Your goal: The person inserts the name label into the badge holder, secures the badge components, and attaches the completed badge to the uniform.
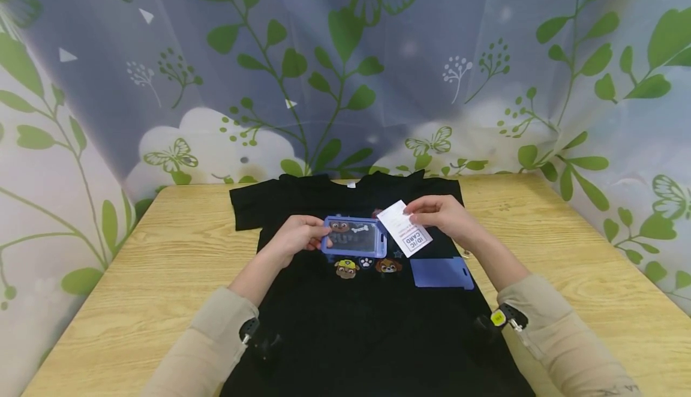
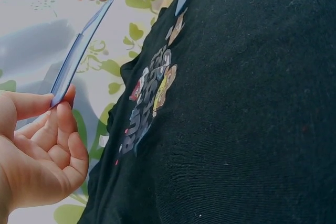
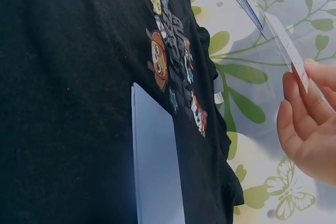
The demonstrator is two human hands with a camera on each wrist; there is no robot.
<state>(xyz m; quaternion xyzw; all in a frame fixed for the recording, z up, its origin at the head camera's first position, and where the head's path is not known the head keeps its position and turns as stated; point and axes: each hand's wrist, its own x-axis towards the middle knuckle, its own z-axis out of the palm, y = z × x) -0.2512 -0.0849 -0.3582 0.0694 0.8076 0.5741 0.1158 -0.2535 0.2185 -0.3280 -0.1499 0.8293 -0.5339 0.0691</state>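
Note:
My left hand pinches the left end of a blue card-holder frame between thumb and fingers. Through its clear window the shirt print shows. A white paper card printed "ID/IC CARD" is pinched at its upper right by my right hand. In the head view the card's left side meets the frame's right end. Both are held up above the shirt, as the left wrist view shows with the frame tilted. A flat blue cover with a slot lies on the shirt below my right hand.
A black T-shirt with cartoon dog heads is spread over the wooden table. Behind and beside the table hangs a cloth with leaves and butterflies. A small metallic piece lies by the shirt's right edge.

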